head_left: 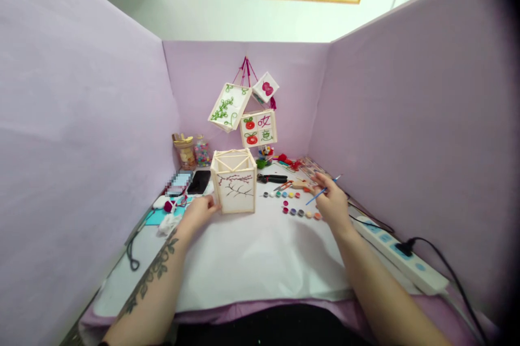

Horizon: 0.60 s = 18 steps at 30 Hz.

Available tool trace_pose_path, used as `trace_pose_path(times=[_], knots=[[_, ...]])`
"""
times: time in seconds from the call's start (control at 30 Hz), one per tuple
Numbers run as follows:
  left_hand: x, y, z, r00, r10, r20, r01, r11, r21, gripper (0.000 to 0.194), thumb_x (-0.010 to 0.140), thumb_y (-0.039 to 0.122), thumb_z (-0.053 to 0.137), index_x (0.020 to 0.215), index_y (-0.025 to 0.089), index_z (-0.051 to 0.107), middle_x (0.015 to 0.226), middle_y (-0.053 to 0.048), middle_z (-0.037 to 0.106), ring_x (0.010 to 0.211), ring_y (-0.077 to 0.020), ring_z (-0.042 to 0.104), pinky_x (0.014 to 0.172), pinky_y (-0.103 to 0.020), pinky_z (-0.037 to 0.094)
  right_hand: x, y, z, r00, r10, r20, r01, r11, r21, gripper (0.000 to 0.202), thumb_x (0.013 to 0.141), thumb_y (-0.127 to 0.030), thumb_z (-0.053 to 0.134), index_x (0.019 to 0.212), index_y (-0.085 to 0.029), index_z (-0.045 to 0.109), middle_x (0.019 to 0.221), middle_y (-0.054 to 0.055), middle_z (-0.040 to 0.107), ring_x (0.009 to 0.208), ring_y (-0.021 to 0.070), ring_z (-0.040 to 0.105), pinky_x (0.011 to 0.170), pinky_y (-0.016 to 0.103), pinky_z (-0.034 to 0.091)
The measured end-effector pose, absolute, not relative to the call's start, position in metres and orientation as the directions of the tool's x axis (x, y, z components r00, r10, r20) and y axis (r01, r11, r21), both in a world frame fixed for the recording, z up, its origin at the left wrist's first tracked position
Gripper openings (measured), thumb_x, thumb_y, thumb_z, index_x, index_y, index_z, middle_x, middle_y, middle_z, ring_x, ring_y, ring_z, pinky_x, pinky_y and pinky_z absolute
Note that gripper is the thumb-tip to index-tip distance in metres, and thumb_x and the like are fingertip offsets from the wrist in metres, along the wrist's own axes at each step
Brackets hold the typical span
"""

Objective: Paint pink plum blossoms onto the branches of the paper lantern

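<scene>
A box-shaped lantern of pale sticks and white panels stands upright on the white-covered table. Its front panel carries painted dark branches with reddish blossoms. My left hand touches the lantern's lower left edge, fingers closed against it. In my right hand a thin blue paintbrush is gripped, its tip pointing down and left. Below and beside that hand lie two rows of small paint pots; the nearer row partly disappears behind the hand, and the farther row sits close to the lantern.
Decorated lanterns hang on the back panel. Pliers and orange-handled cutters lie behind the paints. A power strip with a plugged cable runs along the right edge. Phones, yarn and jars occupy the left back.
</scene>
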<state>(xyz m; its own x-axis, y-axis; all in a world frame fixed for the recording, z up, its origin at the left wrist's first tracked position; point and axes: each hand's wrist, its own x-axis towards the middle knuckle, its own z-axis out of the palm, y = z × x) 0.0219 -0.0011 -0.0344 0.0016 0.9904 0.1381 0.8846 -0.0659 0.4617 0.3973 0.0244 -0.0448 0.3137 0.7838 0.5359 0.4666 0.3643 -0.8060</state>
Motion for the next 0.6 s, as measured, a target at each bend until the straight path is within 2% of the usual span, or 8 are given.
trace_pose_path(times=[0.1, 0.2, 0.3, 0.37, 0.4, 0.47, 0.53, 0.6], knots=[[0.024, -0.022, -0.008, 0.111, 0.992, 0.061, 0.880, -0.127, 0.457, 0.028, 0.087, 0.030, 0.047, 0.061, 0.021, 0.053, 0.063, -0.004, 0.062, 0.066, -0.0221, 0.061, 0.065, -0.031, 0.045, 0.404, 0.025, -0.050, 0.319, 0.793, 0.519, 0.515, 0.315, -0.797, 0.052, 0.084, -0.032, 0.052, 0.132, -0.015, 0.062, 0.120, 0.014, 0.075, 0.073, 0.0213, 0.069, 0.065, 0.037, 0.060], [0.038, -0.073, 0.034, 0.362, 0.932, -0.015, 0.802, -0.304, 0.514, 0.024, 0.092, 0.025, 0.042, 0.091, 0.022, 0.066, 0.077, 0.000, 0.072, 0.067, -0.0163, 0.065, 0.065, -0.025, 0.051, 0.401, 0.023, -0.047, 0.293, 0.770, 0.567, 0.598, 0.315, -0.737, 0.049, 0.083, -0.033, 0.054, 0.128, -0.016, 0.065, 0.116, 0.013, 0.076, 0.070, 0.0206, 0.066, 0.073, 0.041, 0.059], [0.065, -0.137, 0.075, 0.818, 0.573, 0.040, 0.470, -0.707, 0.528, 0.037, 0.092, 0.011, 0.040, 0.109, 0.025, 0.070, 0.099, -0.002, 0.078, 0.079, -0.0142, 0.070, 0.077, -0.023, 0.054, 0.394, 0.016, -0.033, 0.210, 0.696, 0.686, 0.722, 0.363, -0.589, 0.044, 0.085, -0.032, 0.055, 0.125, -0.019, 0.067, 0.113, 0.011, 0.076, 0.090, 0.0269, 0.068, 0.086, 0.045, 0.056], [0.090, -0.168, 0.092, 0.917, 0.399, 0.021, 0.354, -0.835, 0.421, 0.037, 0.097, 0.012, 0.044, 0.119, 0.030, 0.067, 0.103, 0.002, 0.079, 0.090, -0.0136, 0.072, 0.084, -0.020, 0.053, 0.382, 0.008, -0.020, 0.123, 0.602, 0.789, 0.798, 0.412, -0.439, 0.041, 0.089, -0.031, 0.055, 0.128, -0.020, 0.065, 0.114, 0.011, 0.075, 0.106, 0.0307, 0.064, 0.092, 0.048, 0.054], [0.105, -0.175, 0.095, 0.922, 0.383, 0.059, 0.338, -0.869, 0.362, 0.031, 0.099, 0.017, 0.046, 0.120, 0.029, 0.066, 0.101, 0.003, 0.079, 0.089, -0.0124, 0.072, 0.084, -0.019, 0.053, 0.373, 0.002, -0.012, 0.048, 0.553, 0.832, 0.821, 0.453, -0.348, 0.042, 0.091, -0.028, 0.055, 0.131, -0.020, 0.063, 0.119, 0.011, 0.074, 0.112, 0.0312, 0.061, 0.097, 0.048, 0.052], [0.142, -0.174, 0.089, 0.888, 0.373, 0.268, 0.344, -0.927, 0.152, 0.025, 0.103, 0.026, 0.047, 0.118, 0.024, 0.067, 0.116, 0.000, 0.077, 0.104, -0.0137, 0.069, 0.097, -0.021, 0.049, 0.349, -0.009, 0.002, -0.127, 0.471, 0.873, 0.828, 0.535, -0.168, 0.043, 0.091, -0.021, 0.056, 0.133, -0.020, 0.060, 0.129, 0.011, 0.070, 0.118, 0.0306, 0.057, 0.104, 0.048, 0.048], [0.183, -0.153, 0.070, 0.816, 0.260, 0.516, 0.369, -0.922, -0.119, 0.037, 0.104, 0.041, 0.044, 0.128, 0.020, 0.064, 0.143, -0.009, 0.063, 0.134, -0.0253, 0.054, 0.117, -0.040, 0.036, 0.322, -0.017, 0.015, -0.268, 0.408, 0.873, 0.810, 0.586, -0.025, 0.042, 0.090, -0.015, 0.055, 0.131, -0.019, 0.060, 0.135, 0.010, 0.067, 0.121, 0.0300, 0.056, 0.108, 0.048, 0.045], [0.222, -0.124, 0.042, 0.776, 0.158, 0.610, 0.403, -0.869, -0.287, 0.059, 0.102, 0.057, 0.038, 0.144, 0.018, 0.053, 0.156, -0.010, 0.049, 0.150, -0.0338, 0.032, 0.122, -0.054, 0.024, 0.303, -0.017, 0.026, -0.357, 0.385, 0.851, 0.788, 0.613, 0.054, 0.042, 0.090, -0.014, 0.057, 0.132, -0.017, 0.060, 0.139, 0.010, 0.065, 0.124, 0.0312, 0.055, 0.107, 0.048, 0.047]])
